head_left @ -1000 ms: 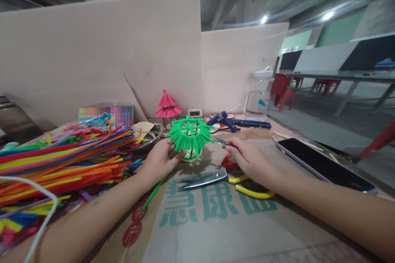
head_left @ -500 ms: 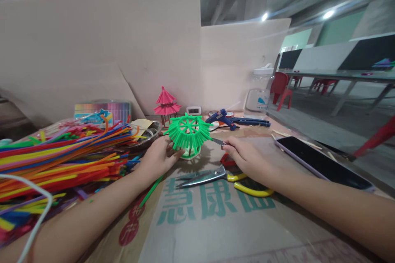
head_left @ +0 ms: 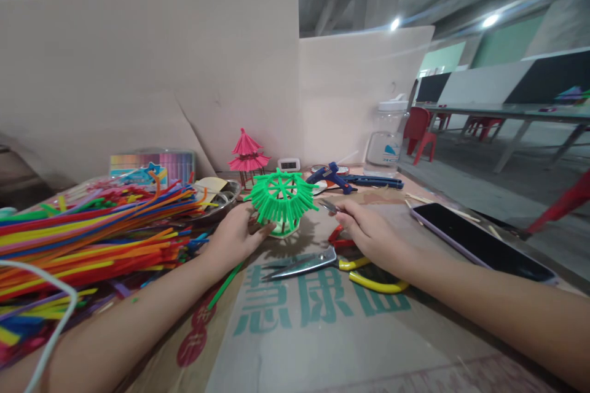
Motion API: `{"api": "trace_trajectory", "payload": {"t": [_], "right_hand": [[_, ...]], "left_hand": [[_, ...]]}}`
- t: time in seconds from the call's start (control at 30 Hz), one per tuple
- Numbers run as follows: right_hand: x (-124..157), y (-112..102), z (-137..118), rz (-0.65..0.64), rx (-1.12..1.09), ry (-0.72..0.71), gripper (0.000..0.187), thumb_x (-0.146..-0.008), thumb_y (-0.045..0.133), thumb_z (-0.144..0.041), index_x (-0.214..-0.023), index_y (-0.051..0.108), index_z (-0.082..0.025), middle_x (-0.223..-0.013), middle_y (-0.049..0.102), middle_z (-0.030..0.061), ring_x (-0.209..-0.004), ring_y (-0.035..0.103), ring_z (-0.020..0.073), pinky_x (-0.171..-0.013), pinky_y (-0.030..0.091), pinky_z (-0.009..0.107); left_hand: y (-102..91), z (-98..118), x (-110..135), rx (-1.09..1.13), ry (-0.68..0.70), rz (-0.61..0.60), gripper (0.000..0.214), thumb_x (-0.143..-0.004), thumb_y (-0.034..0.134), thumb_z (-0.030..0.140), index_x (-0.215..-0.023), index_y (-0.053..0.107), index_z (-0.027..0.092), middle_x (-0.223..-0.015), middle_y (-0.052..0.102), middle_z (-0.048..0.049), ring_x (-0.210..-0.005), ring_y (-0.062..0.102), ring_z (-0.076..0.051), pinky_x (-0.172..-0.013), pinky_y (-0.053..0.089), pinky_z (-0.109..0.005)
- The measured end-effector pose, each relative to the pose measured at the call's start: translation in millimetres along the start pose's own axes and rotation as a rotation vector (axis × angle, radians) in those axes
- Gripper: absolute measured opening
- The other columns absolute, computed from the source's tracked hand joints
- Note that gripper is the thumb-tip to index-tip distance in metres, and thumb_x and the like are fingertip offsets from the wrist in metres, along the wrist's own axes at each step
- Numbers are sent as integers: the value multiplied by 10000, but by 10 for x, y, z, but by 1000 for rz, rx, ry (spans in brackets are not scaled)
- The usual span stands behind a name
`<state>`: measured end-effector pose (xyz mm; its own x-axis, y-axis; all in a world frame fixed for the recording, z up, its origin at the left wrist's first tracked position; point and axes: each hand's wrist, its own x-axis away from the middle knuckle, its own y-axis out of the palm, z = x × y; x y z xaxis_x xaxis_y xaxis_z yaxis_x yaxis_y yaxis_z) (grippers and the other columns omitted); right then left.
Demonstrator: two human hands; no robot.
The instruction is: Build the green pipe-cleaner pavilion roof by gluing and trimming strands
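Note:
A green pavilion model (head_left: 283, 193) of fuzzy pipe cleaners, with a spoked ring on its roof and dark posts below, stands upright on the table ahead. My left hand (head_left: 237, 233) is closed at its left side, fingertips partly hidden under the roof edge. Just right of the roof, my right hand (head_left: 364, 227) pinches a slim, shiny metal tool (head_left: 328, 206); its exact kind is unclear. The tool's tip is apart from the roof. Below that hand lie open scissors (head_left: 304, 264) with yellow handles. A red handle (head_left: 338, 236) shows behind them.
Bundles of coloured pipe cleaners (head_left: 92, 233) cover the left, near a metal bowl (head_left: 230, 196). Behind stand a pink pavilion model (head_left: 249, 153), a small digital clock (head_left: 289, 164), a blue glue gun (head_left: 334, 178) and a water bottle (head_left: 386, 141). A phone (head_left: 479, 242) lies right.
My right hand has drawn slightly right, and the metal tool has turned and come away from the green roof's edge. My left hand and the model have stayed in place.

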<state>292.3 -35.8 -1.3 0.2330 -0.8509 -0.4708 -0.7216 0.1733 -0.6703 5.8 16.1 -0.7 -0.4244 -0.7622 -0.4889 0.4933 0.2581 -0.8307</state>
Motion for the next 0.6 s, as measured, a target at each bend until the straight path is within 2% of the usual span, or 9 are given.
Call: {"api": "trace_trajectory", "payload": {"t": [0.1,0.2,0.3,0.4,0.53,0.6], "right_hand": [[25,-34,-52,116,-62,-28,178,-932,497,-317,-1010,604,-198,-814,676,37,-696,603,182,-618,462,283],[68,-82,-98,199,-66,-145,193,-893,554,-244,-1060,646,-217,-796,702,16,-599,584,142,-550,469,253],[98,-145,-156,215,12,-263,260,-866,546,-138,-1063,688,-231,-811,741,12,-569,613,126,-535,496,241],[95,-193,-208,205,90,-316,326,-835,546,-73,-1063,712,-237,-789,759,7,-615,679,142,-557,529,244],[74,-173,-204,208,29,-440,408,-795,525,-12,-1077,712,-239,-895,778,14,-689,719,143,-598,553,243],[73,-138,-173,200,-11,-456,438,-775,515,8,-1091,704,-229,-930,777,19,-716,720,142,-641,564,249]], "left_hand": [[-30,3,2,-57,111,19,330,-896,556,425,-1093,621,169,-1096,661,-114,-1028,610,-282,-904,487,-414],[-53,13,12,-147,267,64,329,-864,577,302,-1168,589,178,-1232,628,-117,-1175,551,-293,-1045,415,-473],[-68,47,36,-249,346,125,372,-837,571,237,-1202,553,173,-1252,619,-123,-1212,533,-295,-1135,323,-530],[-81,91,60,-293,402,172,341,-861,548,231,-1195,528,170,-1216,628,-124,-1206,540,-282,-1160,297,-535],[-87,123,70,-271,453,199,330,-869,557,235,-1190,504,176,-1214,624,-126,-1224,524,-283,-1161,305,-539],[-83,120,69,-266,462,203,344,-869,561,239,-1201,491,185,-1221,617,-125,-1230,520,-283,-1166,299,-549]]}}
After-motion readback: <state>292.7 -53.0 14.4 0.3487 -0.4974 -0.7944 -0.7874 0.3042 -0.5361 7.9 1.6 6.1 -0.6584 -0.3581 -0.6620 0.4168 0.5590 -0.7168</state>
